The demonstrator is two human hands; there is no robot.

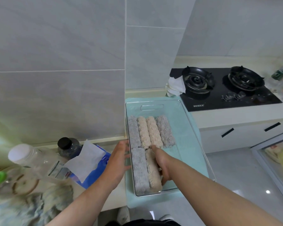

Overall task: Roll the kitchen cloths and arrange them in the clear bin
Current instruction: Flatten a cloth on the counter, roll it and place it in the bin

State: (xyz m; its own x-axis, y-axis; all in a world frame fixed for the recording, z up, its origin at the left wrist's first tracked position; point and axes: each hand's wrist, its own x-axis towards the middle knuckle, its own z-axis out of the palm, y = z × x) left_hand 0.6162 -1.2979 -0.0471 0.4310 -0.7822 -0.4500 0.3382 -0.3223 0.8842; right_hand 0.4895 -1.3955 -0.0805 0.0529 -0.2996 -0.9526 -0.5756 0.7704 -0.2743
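Observation:
The clear bin (pixel 189 128) lies on a pale green mat on the counter. Its far row holds several rolled cloths, grey (pixel 133 132) at both ends and beige (pixel 144 132) between. In the near row a grey roll (pixel 140 170) lies on the left with a beige roll (pixel 153 170) beside it. My right hand (pixel 162 162) is inside the bin, fingers wrapped on that near beige roll. My left hand (pixel 119 159) rests open against the bin's left wall from outside.
A blue tissue pack (pixel 95 162) with a white sheet, a dark-capped jar (pixel 69 146) and a white-capped clear bottle (pixel 28 158) stand left of the bin. A black two-burner gas hob (pixel 222 88) lies to the right with crumpled paper (pixel 176 86) beside it. Bottles crowd the far right.

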